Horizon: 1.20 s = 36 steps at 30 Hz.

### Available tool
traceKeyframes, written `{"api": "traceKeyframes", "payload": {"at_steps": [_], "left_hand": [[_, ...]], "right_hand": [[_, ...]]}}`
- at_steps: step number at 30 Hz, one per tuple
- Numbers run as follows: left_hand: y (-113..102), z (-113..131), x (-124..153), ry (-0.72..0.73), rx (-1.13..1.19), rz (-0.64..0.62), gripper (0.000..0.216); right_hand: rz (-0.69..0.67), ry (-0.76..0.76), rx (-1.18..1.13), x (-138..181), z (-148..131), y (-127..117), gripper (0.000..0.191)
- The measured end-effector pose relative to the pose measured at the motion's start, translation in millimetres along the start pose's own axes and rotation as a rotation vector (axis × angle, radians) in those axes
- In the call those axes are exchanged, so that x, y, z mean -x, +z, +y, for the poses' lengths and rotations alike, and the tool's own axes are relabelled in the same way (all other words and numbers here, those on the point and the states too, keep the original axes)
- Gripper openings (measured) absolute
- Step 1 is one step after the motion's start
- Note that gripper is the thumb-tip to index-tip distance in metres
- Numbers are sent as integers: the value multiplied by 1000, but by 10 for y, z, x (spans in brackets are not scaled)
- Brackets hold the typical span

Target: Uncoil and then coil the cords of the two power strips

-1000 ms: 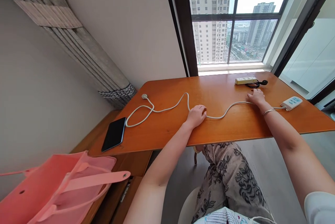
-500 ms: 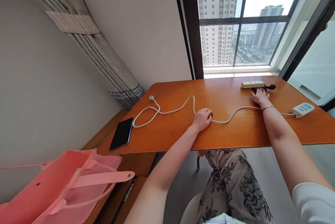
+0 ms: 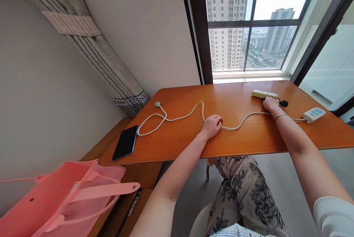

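Note:
My left hand (image 3: 212,126) rests near the table's middle, its fingers curled over a white power cord (image 3: 238,127). That cord loops left to a plug (image 3: 157,104) and runs right, under my right forearm, to a white power strip (image 3: 313,114). At the far right, my right hand (image 3: 271,103) is closed on the bundled black cord of a pale yellow power strip (image 3: 264,94). Most of the bundle is hidden by the hand. A black plug (image 3: 283,103) sticks out to its right. The yellow strip sits slightly aslant just beyond my fingers.
A dark tablet (image 3: 125,143) lies at the left end of the wooden table (image 3: 171,144). Left of it, an open pink bag (image 3: 72,196) stands on a lower wooden surface. Behind the table are a window (image 3: 251,23) and a tied curtain (image 3: 110,59).
My right hand has gone from spread fingers beside the black cord to a closed grip on it. The yellow power strip has turned slightly. My left hand stays on the white cord.

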<state>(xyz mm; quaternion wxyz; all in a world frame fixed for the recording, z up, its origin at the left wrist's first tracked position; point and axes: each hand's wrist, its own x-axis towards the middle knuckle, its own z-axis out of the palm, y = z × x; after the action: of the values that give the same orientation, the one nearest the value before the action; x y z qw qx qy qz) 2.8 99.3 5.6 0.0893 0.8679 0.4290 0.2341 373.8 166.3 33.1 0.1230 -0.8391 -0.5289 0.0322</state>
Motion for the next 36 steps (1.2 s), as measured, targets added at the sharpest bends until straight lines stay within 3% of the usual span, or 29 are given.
{"api": "traceKeyframes", "payload": {"at_steps": [5, 10, 15, 19, 23, 26, 30, 32, 36], "left_hand": [[7, -7, -2, 1, -7, 3, 24], [40, -33, -6, 5, 12, 15, 24], [116, -94, 4, -35, 93, 109, 42], [129, -94, 38, 38, 183, 184, 64], [94, -24, 76, 204, 196, 162, 80], [75, 20, 85, 219, 195, 147, 66], [84, 25, 75, 161, 227, 178, 53], [93, 16, 72, 145, 232, 193, 51], [90, 0, 78, 133, 213, 178, 56]], "right_hand": [[71, -61, -116, 79, -148, -98, 44], [256, -229, -565, 404, -386, -232, 38], [165, -492, -767, 1036, -676, -155, 38], [91, -708, -779, 1546, -861, 15, 38], [59, -953, -522, 1844, -901, 32, 40], [71, -1003, -337, 1797, -825, -59, 41], [187, -755, -412, 1361, -639, -161, 39], [222, -652, -341, 1086, -535, -178, 41], [123, -742, 15, 686, -396, -174, 64]]}}
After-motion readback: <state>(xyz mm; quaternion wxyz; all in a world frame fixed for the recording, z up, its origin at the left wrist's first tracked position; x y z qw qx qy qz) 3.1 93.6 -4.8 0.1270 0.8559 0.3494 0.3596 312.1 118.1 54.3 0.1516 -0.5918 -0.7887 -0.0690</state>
